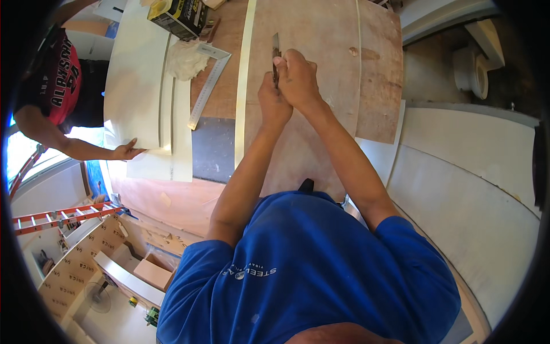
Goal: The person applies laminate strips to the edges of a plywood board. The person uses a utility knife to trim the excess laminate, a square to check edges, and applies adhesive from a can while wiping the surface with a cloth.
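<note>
My left hand (274,104) and my right hand (299,80) are close together above a brown plywood sheet (329,34). Between them is a slim utility knife (275,41), its flat metal blade pointing away from me. The fingers of my left hand are wrapped round the lower part of its dark handle. My right hand is closed beside it, with the thumb pressed on the knife near the blade. Part of the handle is hidden by my fingers. A pale strip (245,86) runs lengthwise along the sheet, left of my hands.
A metal square (209,86) lies left of the strip, near a whitish rag (186,60) and a black-and-yellow can (179,18). At far left, a co-worker's hand (127,151) touches white panels (134,74). An orange ladder (63,217) and a toilet (472,69) stand farther off.
</note>
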### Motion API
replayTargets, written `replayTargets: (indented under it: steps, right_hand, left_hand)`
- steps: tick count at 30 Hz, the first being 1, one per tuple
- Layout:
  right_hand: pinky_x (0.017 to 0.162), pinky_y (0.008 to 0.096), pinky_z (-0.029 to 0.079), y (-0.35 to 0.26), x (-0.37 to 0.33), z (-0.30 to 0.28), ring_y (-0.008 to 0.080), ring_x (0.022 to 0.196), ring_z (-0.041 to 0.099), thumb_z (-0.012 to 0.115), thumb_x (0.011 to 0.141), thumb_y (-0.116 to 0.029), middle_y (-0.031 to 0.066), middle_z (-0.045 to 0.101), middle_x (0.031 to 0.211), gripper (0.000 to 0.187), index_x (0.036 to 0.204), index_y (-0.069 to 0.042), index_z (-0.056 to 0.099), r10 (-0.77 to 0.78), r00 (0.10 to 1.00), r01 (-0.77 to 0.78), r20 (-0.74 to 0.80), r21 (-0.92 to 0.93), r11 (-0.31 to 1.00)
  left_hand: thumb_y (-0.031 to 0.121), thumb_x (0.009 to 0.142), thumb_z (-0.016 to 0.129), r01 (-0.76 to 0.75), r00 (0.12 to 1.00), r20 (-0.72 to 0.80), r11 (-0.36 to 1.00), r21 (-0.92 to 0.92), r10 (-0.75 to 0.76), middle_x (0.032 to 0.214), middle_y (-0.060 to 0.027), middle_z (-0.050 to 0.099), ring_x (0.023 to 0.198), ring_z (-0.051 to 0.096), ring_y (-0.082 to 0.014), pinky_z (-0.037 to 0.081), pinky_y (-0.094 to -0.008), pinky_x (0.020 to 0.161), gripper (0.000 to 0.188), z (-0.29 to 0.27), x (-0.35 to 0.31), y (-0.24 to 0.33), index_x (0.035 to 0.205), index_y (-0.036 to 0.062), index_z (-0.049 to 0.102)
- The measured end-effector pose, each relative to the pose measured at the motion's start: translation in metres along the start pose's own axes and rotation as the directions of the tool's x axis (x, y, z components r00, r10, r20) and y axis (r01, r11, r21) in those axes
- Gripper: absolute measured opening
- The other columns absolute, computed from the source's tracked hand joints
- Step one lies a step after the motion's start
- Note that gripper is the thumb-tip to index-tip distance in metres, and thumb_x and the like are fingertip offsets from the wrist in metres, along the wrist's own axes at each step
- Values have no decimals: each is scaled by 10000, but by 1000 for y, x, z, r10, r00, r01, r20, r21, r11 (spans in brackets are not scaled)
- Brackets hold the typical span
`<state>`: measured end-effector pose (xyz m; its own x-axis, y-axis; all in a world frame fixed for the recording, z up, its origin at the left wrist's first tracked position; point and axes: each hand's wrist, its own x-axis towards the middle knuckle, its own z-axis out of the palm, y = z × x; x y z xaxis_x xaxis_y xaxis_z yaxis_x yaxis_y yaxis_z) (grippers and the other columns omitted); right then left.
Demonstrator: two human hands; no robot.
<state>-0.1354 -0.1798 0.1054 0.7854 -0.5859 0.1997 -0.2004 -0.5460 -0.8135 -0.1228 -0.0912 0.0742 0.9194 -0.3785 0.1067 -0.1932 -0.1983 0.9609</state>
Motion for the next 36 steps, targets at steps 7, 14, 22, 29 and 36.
replayTargets:
  steps: [7,14,22,29,36]
  right_hand:
    - [954,438,399,26,5,-18,287,835,611,637,941,-37,98,567,978,133,978,-66,512,-228,954,234,193,-7,972]
    - [818,444,474,18,-4,-17,295,774,664,735,899,-161,105,652,963,209,1012,-48,600,-15,990,-14,138,208,978]
    - [694,397,524,25,-8,-3,271,731,690,717,937,-167,131,704,874,172,966,-23,628,-83,997,82,8,60,995]
    - [746,407,539,35,-3,-8,302,852,696,712,901,-103,121,695,968,167,1011,-19,619,-55,998,47,30,221,974]
    - [704,325,531,34,-4,-7,195,779,650,739,893,-56,94,668,904,148,1006,-13,654,-134,990,138,-35,186,973]
  left_hand:
    - [40,975,574,123,986,118,992,-6,-121,786,-173,662,730,670,-275,497,-371,645,76,-1,-5,-20,956,-33,572]
    - [10,967,558,119,990,74,993,-16,-118,861,-197,689,793,697,-278,517,-377,688,62,0,-4,-10,985,-42,587]
    - [2,969,557,33,998,52,999,-22,-32,1029,-211,722,942,725,-319,548,-387,806,192,1,-6,-5,1145,-68,591]
    - [11,981,537,280,954,191,908,-310,-230,1021,-113,696,830,648,-160,518,-293,721,370,-8,0,3,1350,-27,527]
    - [-3,970,506,127,992,55,945,-301,-115,1009,-94,684,778,597,-105,488,-263,678,410,0,-4,4,1380,-19,493]
